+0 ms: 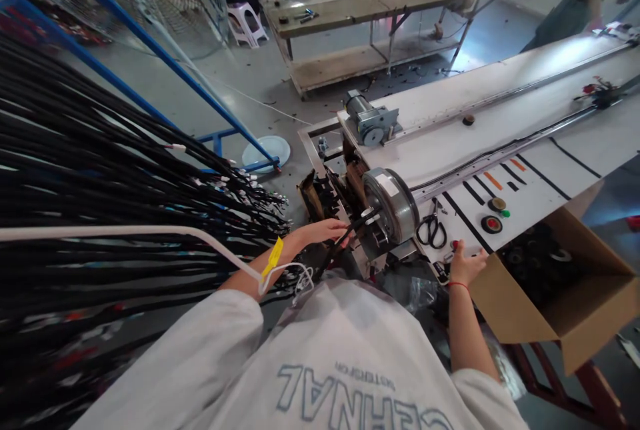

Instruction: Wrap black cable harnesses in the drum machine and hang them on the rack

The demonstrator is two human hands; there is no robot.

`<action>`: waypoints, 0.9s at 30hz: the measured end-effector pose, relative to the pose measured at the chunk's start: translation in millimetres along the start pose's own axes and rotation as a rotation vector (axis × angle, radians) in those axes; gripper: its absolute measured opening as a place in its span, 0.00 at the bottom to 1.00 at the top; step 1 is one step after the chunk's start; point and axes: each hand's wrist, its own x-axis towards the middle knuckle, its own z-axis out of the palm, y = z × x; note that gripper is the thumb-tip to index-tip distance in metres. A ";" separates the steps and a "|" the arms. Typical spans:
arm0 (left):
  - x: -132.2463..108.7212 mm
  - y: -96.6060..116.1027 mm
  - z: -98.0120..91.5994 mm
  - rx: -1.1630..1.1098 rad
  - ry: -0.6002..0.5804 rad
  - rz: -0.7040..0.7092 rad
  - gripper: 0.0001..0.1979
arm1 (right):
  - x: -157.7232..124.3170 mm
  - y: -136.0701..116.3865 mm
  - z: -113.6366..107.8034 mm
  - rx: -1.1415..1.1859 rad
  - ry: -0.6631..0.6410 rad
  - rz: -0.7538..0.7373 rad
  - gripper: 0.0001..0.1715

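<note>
My left hand [327, 231] is closed round a bundle of black cables [350, 233] with white tips, held near the round metal drum [393, 203] at the end of the long white bench [500, 143]. A yellow tag and white cord hang at that wrist. My right hand [467, 263] rests on the bench's front edge, beside a cardboard box [565, 303], fingers curled over something small I cannot make out. Black scissors [433, 229] lie between my two hands.
A rack of many black cables [125, 197] fills the left side. A grey motor [373, 125] sits at the bench's end. Round tape rolls [493, 222] lie on the bench. Another workbench [380, 3], a fan and a stool stand behind. A person stands top right.
</note>
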 end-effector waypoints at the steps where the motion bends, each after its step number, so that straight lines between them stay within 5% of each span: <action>1: -2.3 -5.2 4.1 -0.033 0.008 0.010 0.19 | -0.2 -0.4 -0.3 0.001 0.002 0.002 0.54; 8: -14.9 -34.1 33.3 -0.178 0.251 0.072 0.30 | 0.1 -1.9 -1.3 -0.013 -0.011 0.042 0.53; 15: -8.1 -36.3 35.0 -0.134 0.378 0.068 0.30 | -0.4 -0.3 -0.6 0.004 -0.014 0.019 0.55; 21: -3.1 -46.7 41.7 -0.340 0.351 0.043 0.32 | -0.8 3.1 1.3 0.058 0.029 0.008 0.59; 27: -13.8 -44.2 36.9 -0.131 0.272 -0.011 0.36 | -0.5 3.3 1.2 0.068 0.028 0.006 0.64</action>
